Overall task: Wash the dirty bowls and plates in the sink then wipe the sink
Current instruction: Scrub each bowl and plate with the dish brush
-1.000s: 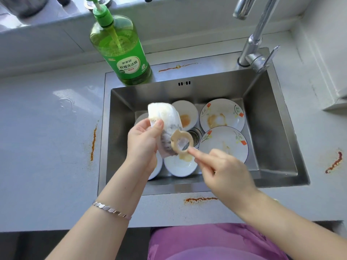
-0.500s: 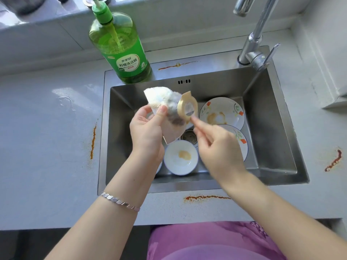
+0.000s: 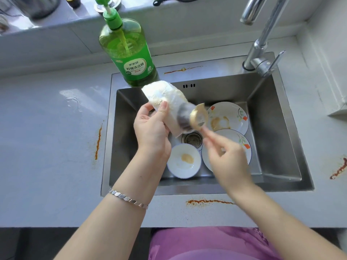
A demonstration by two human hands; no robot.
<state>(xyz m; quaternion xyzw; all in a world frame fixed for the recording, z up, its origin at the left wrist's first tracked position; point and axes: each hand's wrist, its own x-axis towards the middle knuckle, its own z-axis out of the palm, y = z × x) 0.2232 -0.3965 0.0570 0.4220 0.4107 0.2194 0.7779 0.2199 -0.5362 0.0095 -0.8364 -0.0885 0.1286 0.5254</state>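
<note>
Over the sink (image 3: 266, 119), left hand (image 3: 150, 128) grips a white scrub pad (image 3: 169, 96), thumb across it. Right hand (image 3: 227, 158) is blurred and looks to pinch the pad's beige ring (image 3: 198, 117).

Risks: a hard yank tears or slips the ring, and the pad drops onto the dishes. Scrubbing dry, my guess, just smears the sauce.

Count on the sink floor by the drain (image 3: 193, 140): 2 floral plates (image 3: 228, 117), 1 stained white bowl (image 3: 184, 160); more may hide under the hands. Also 1 green detergent bottle (image 3: 131, 53), 1 tap (image 3: 262, 44), 4 orange smears on the worktop (image 3: 47, 166).
</note>
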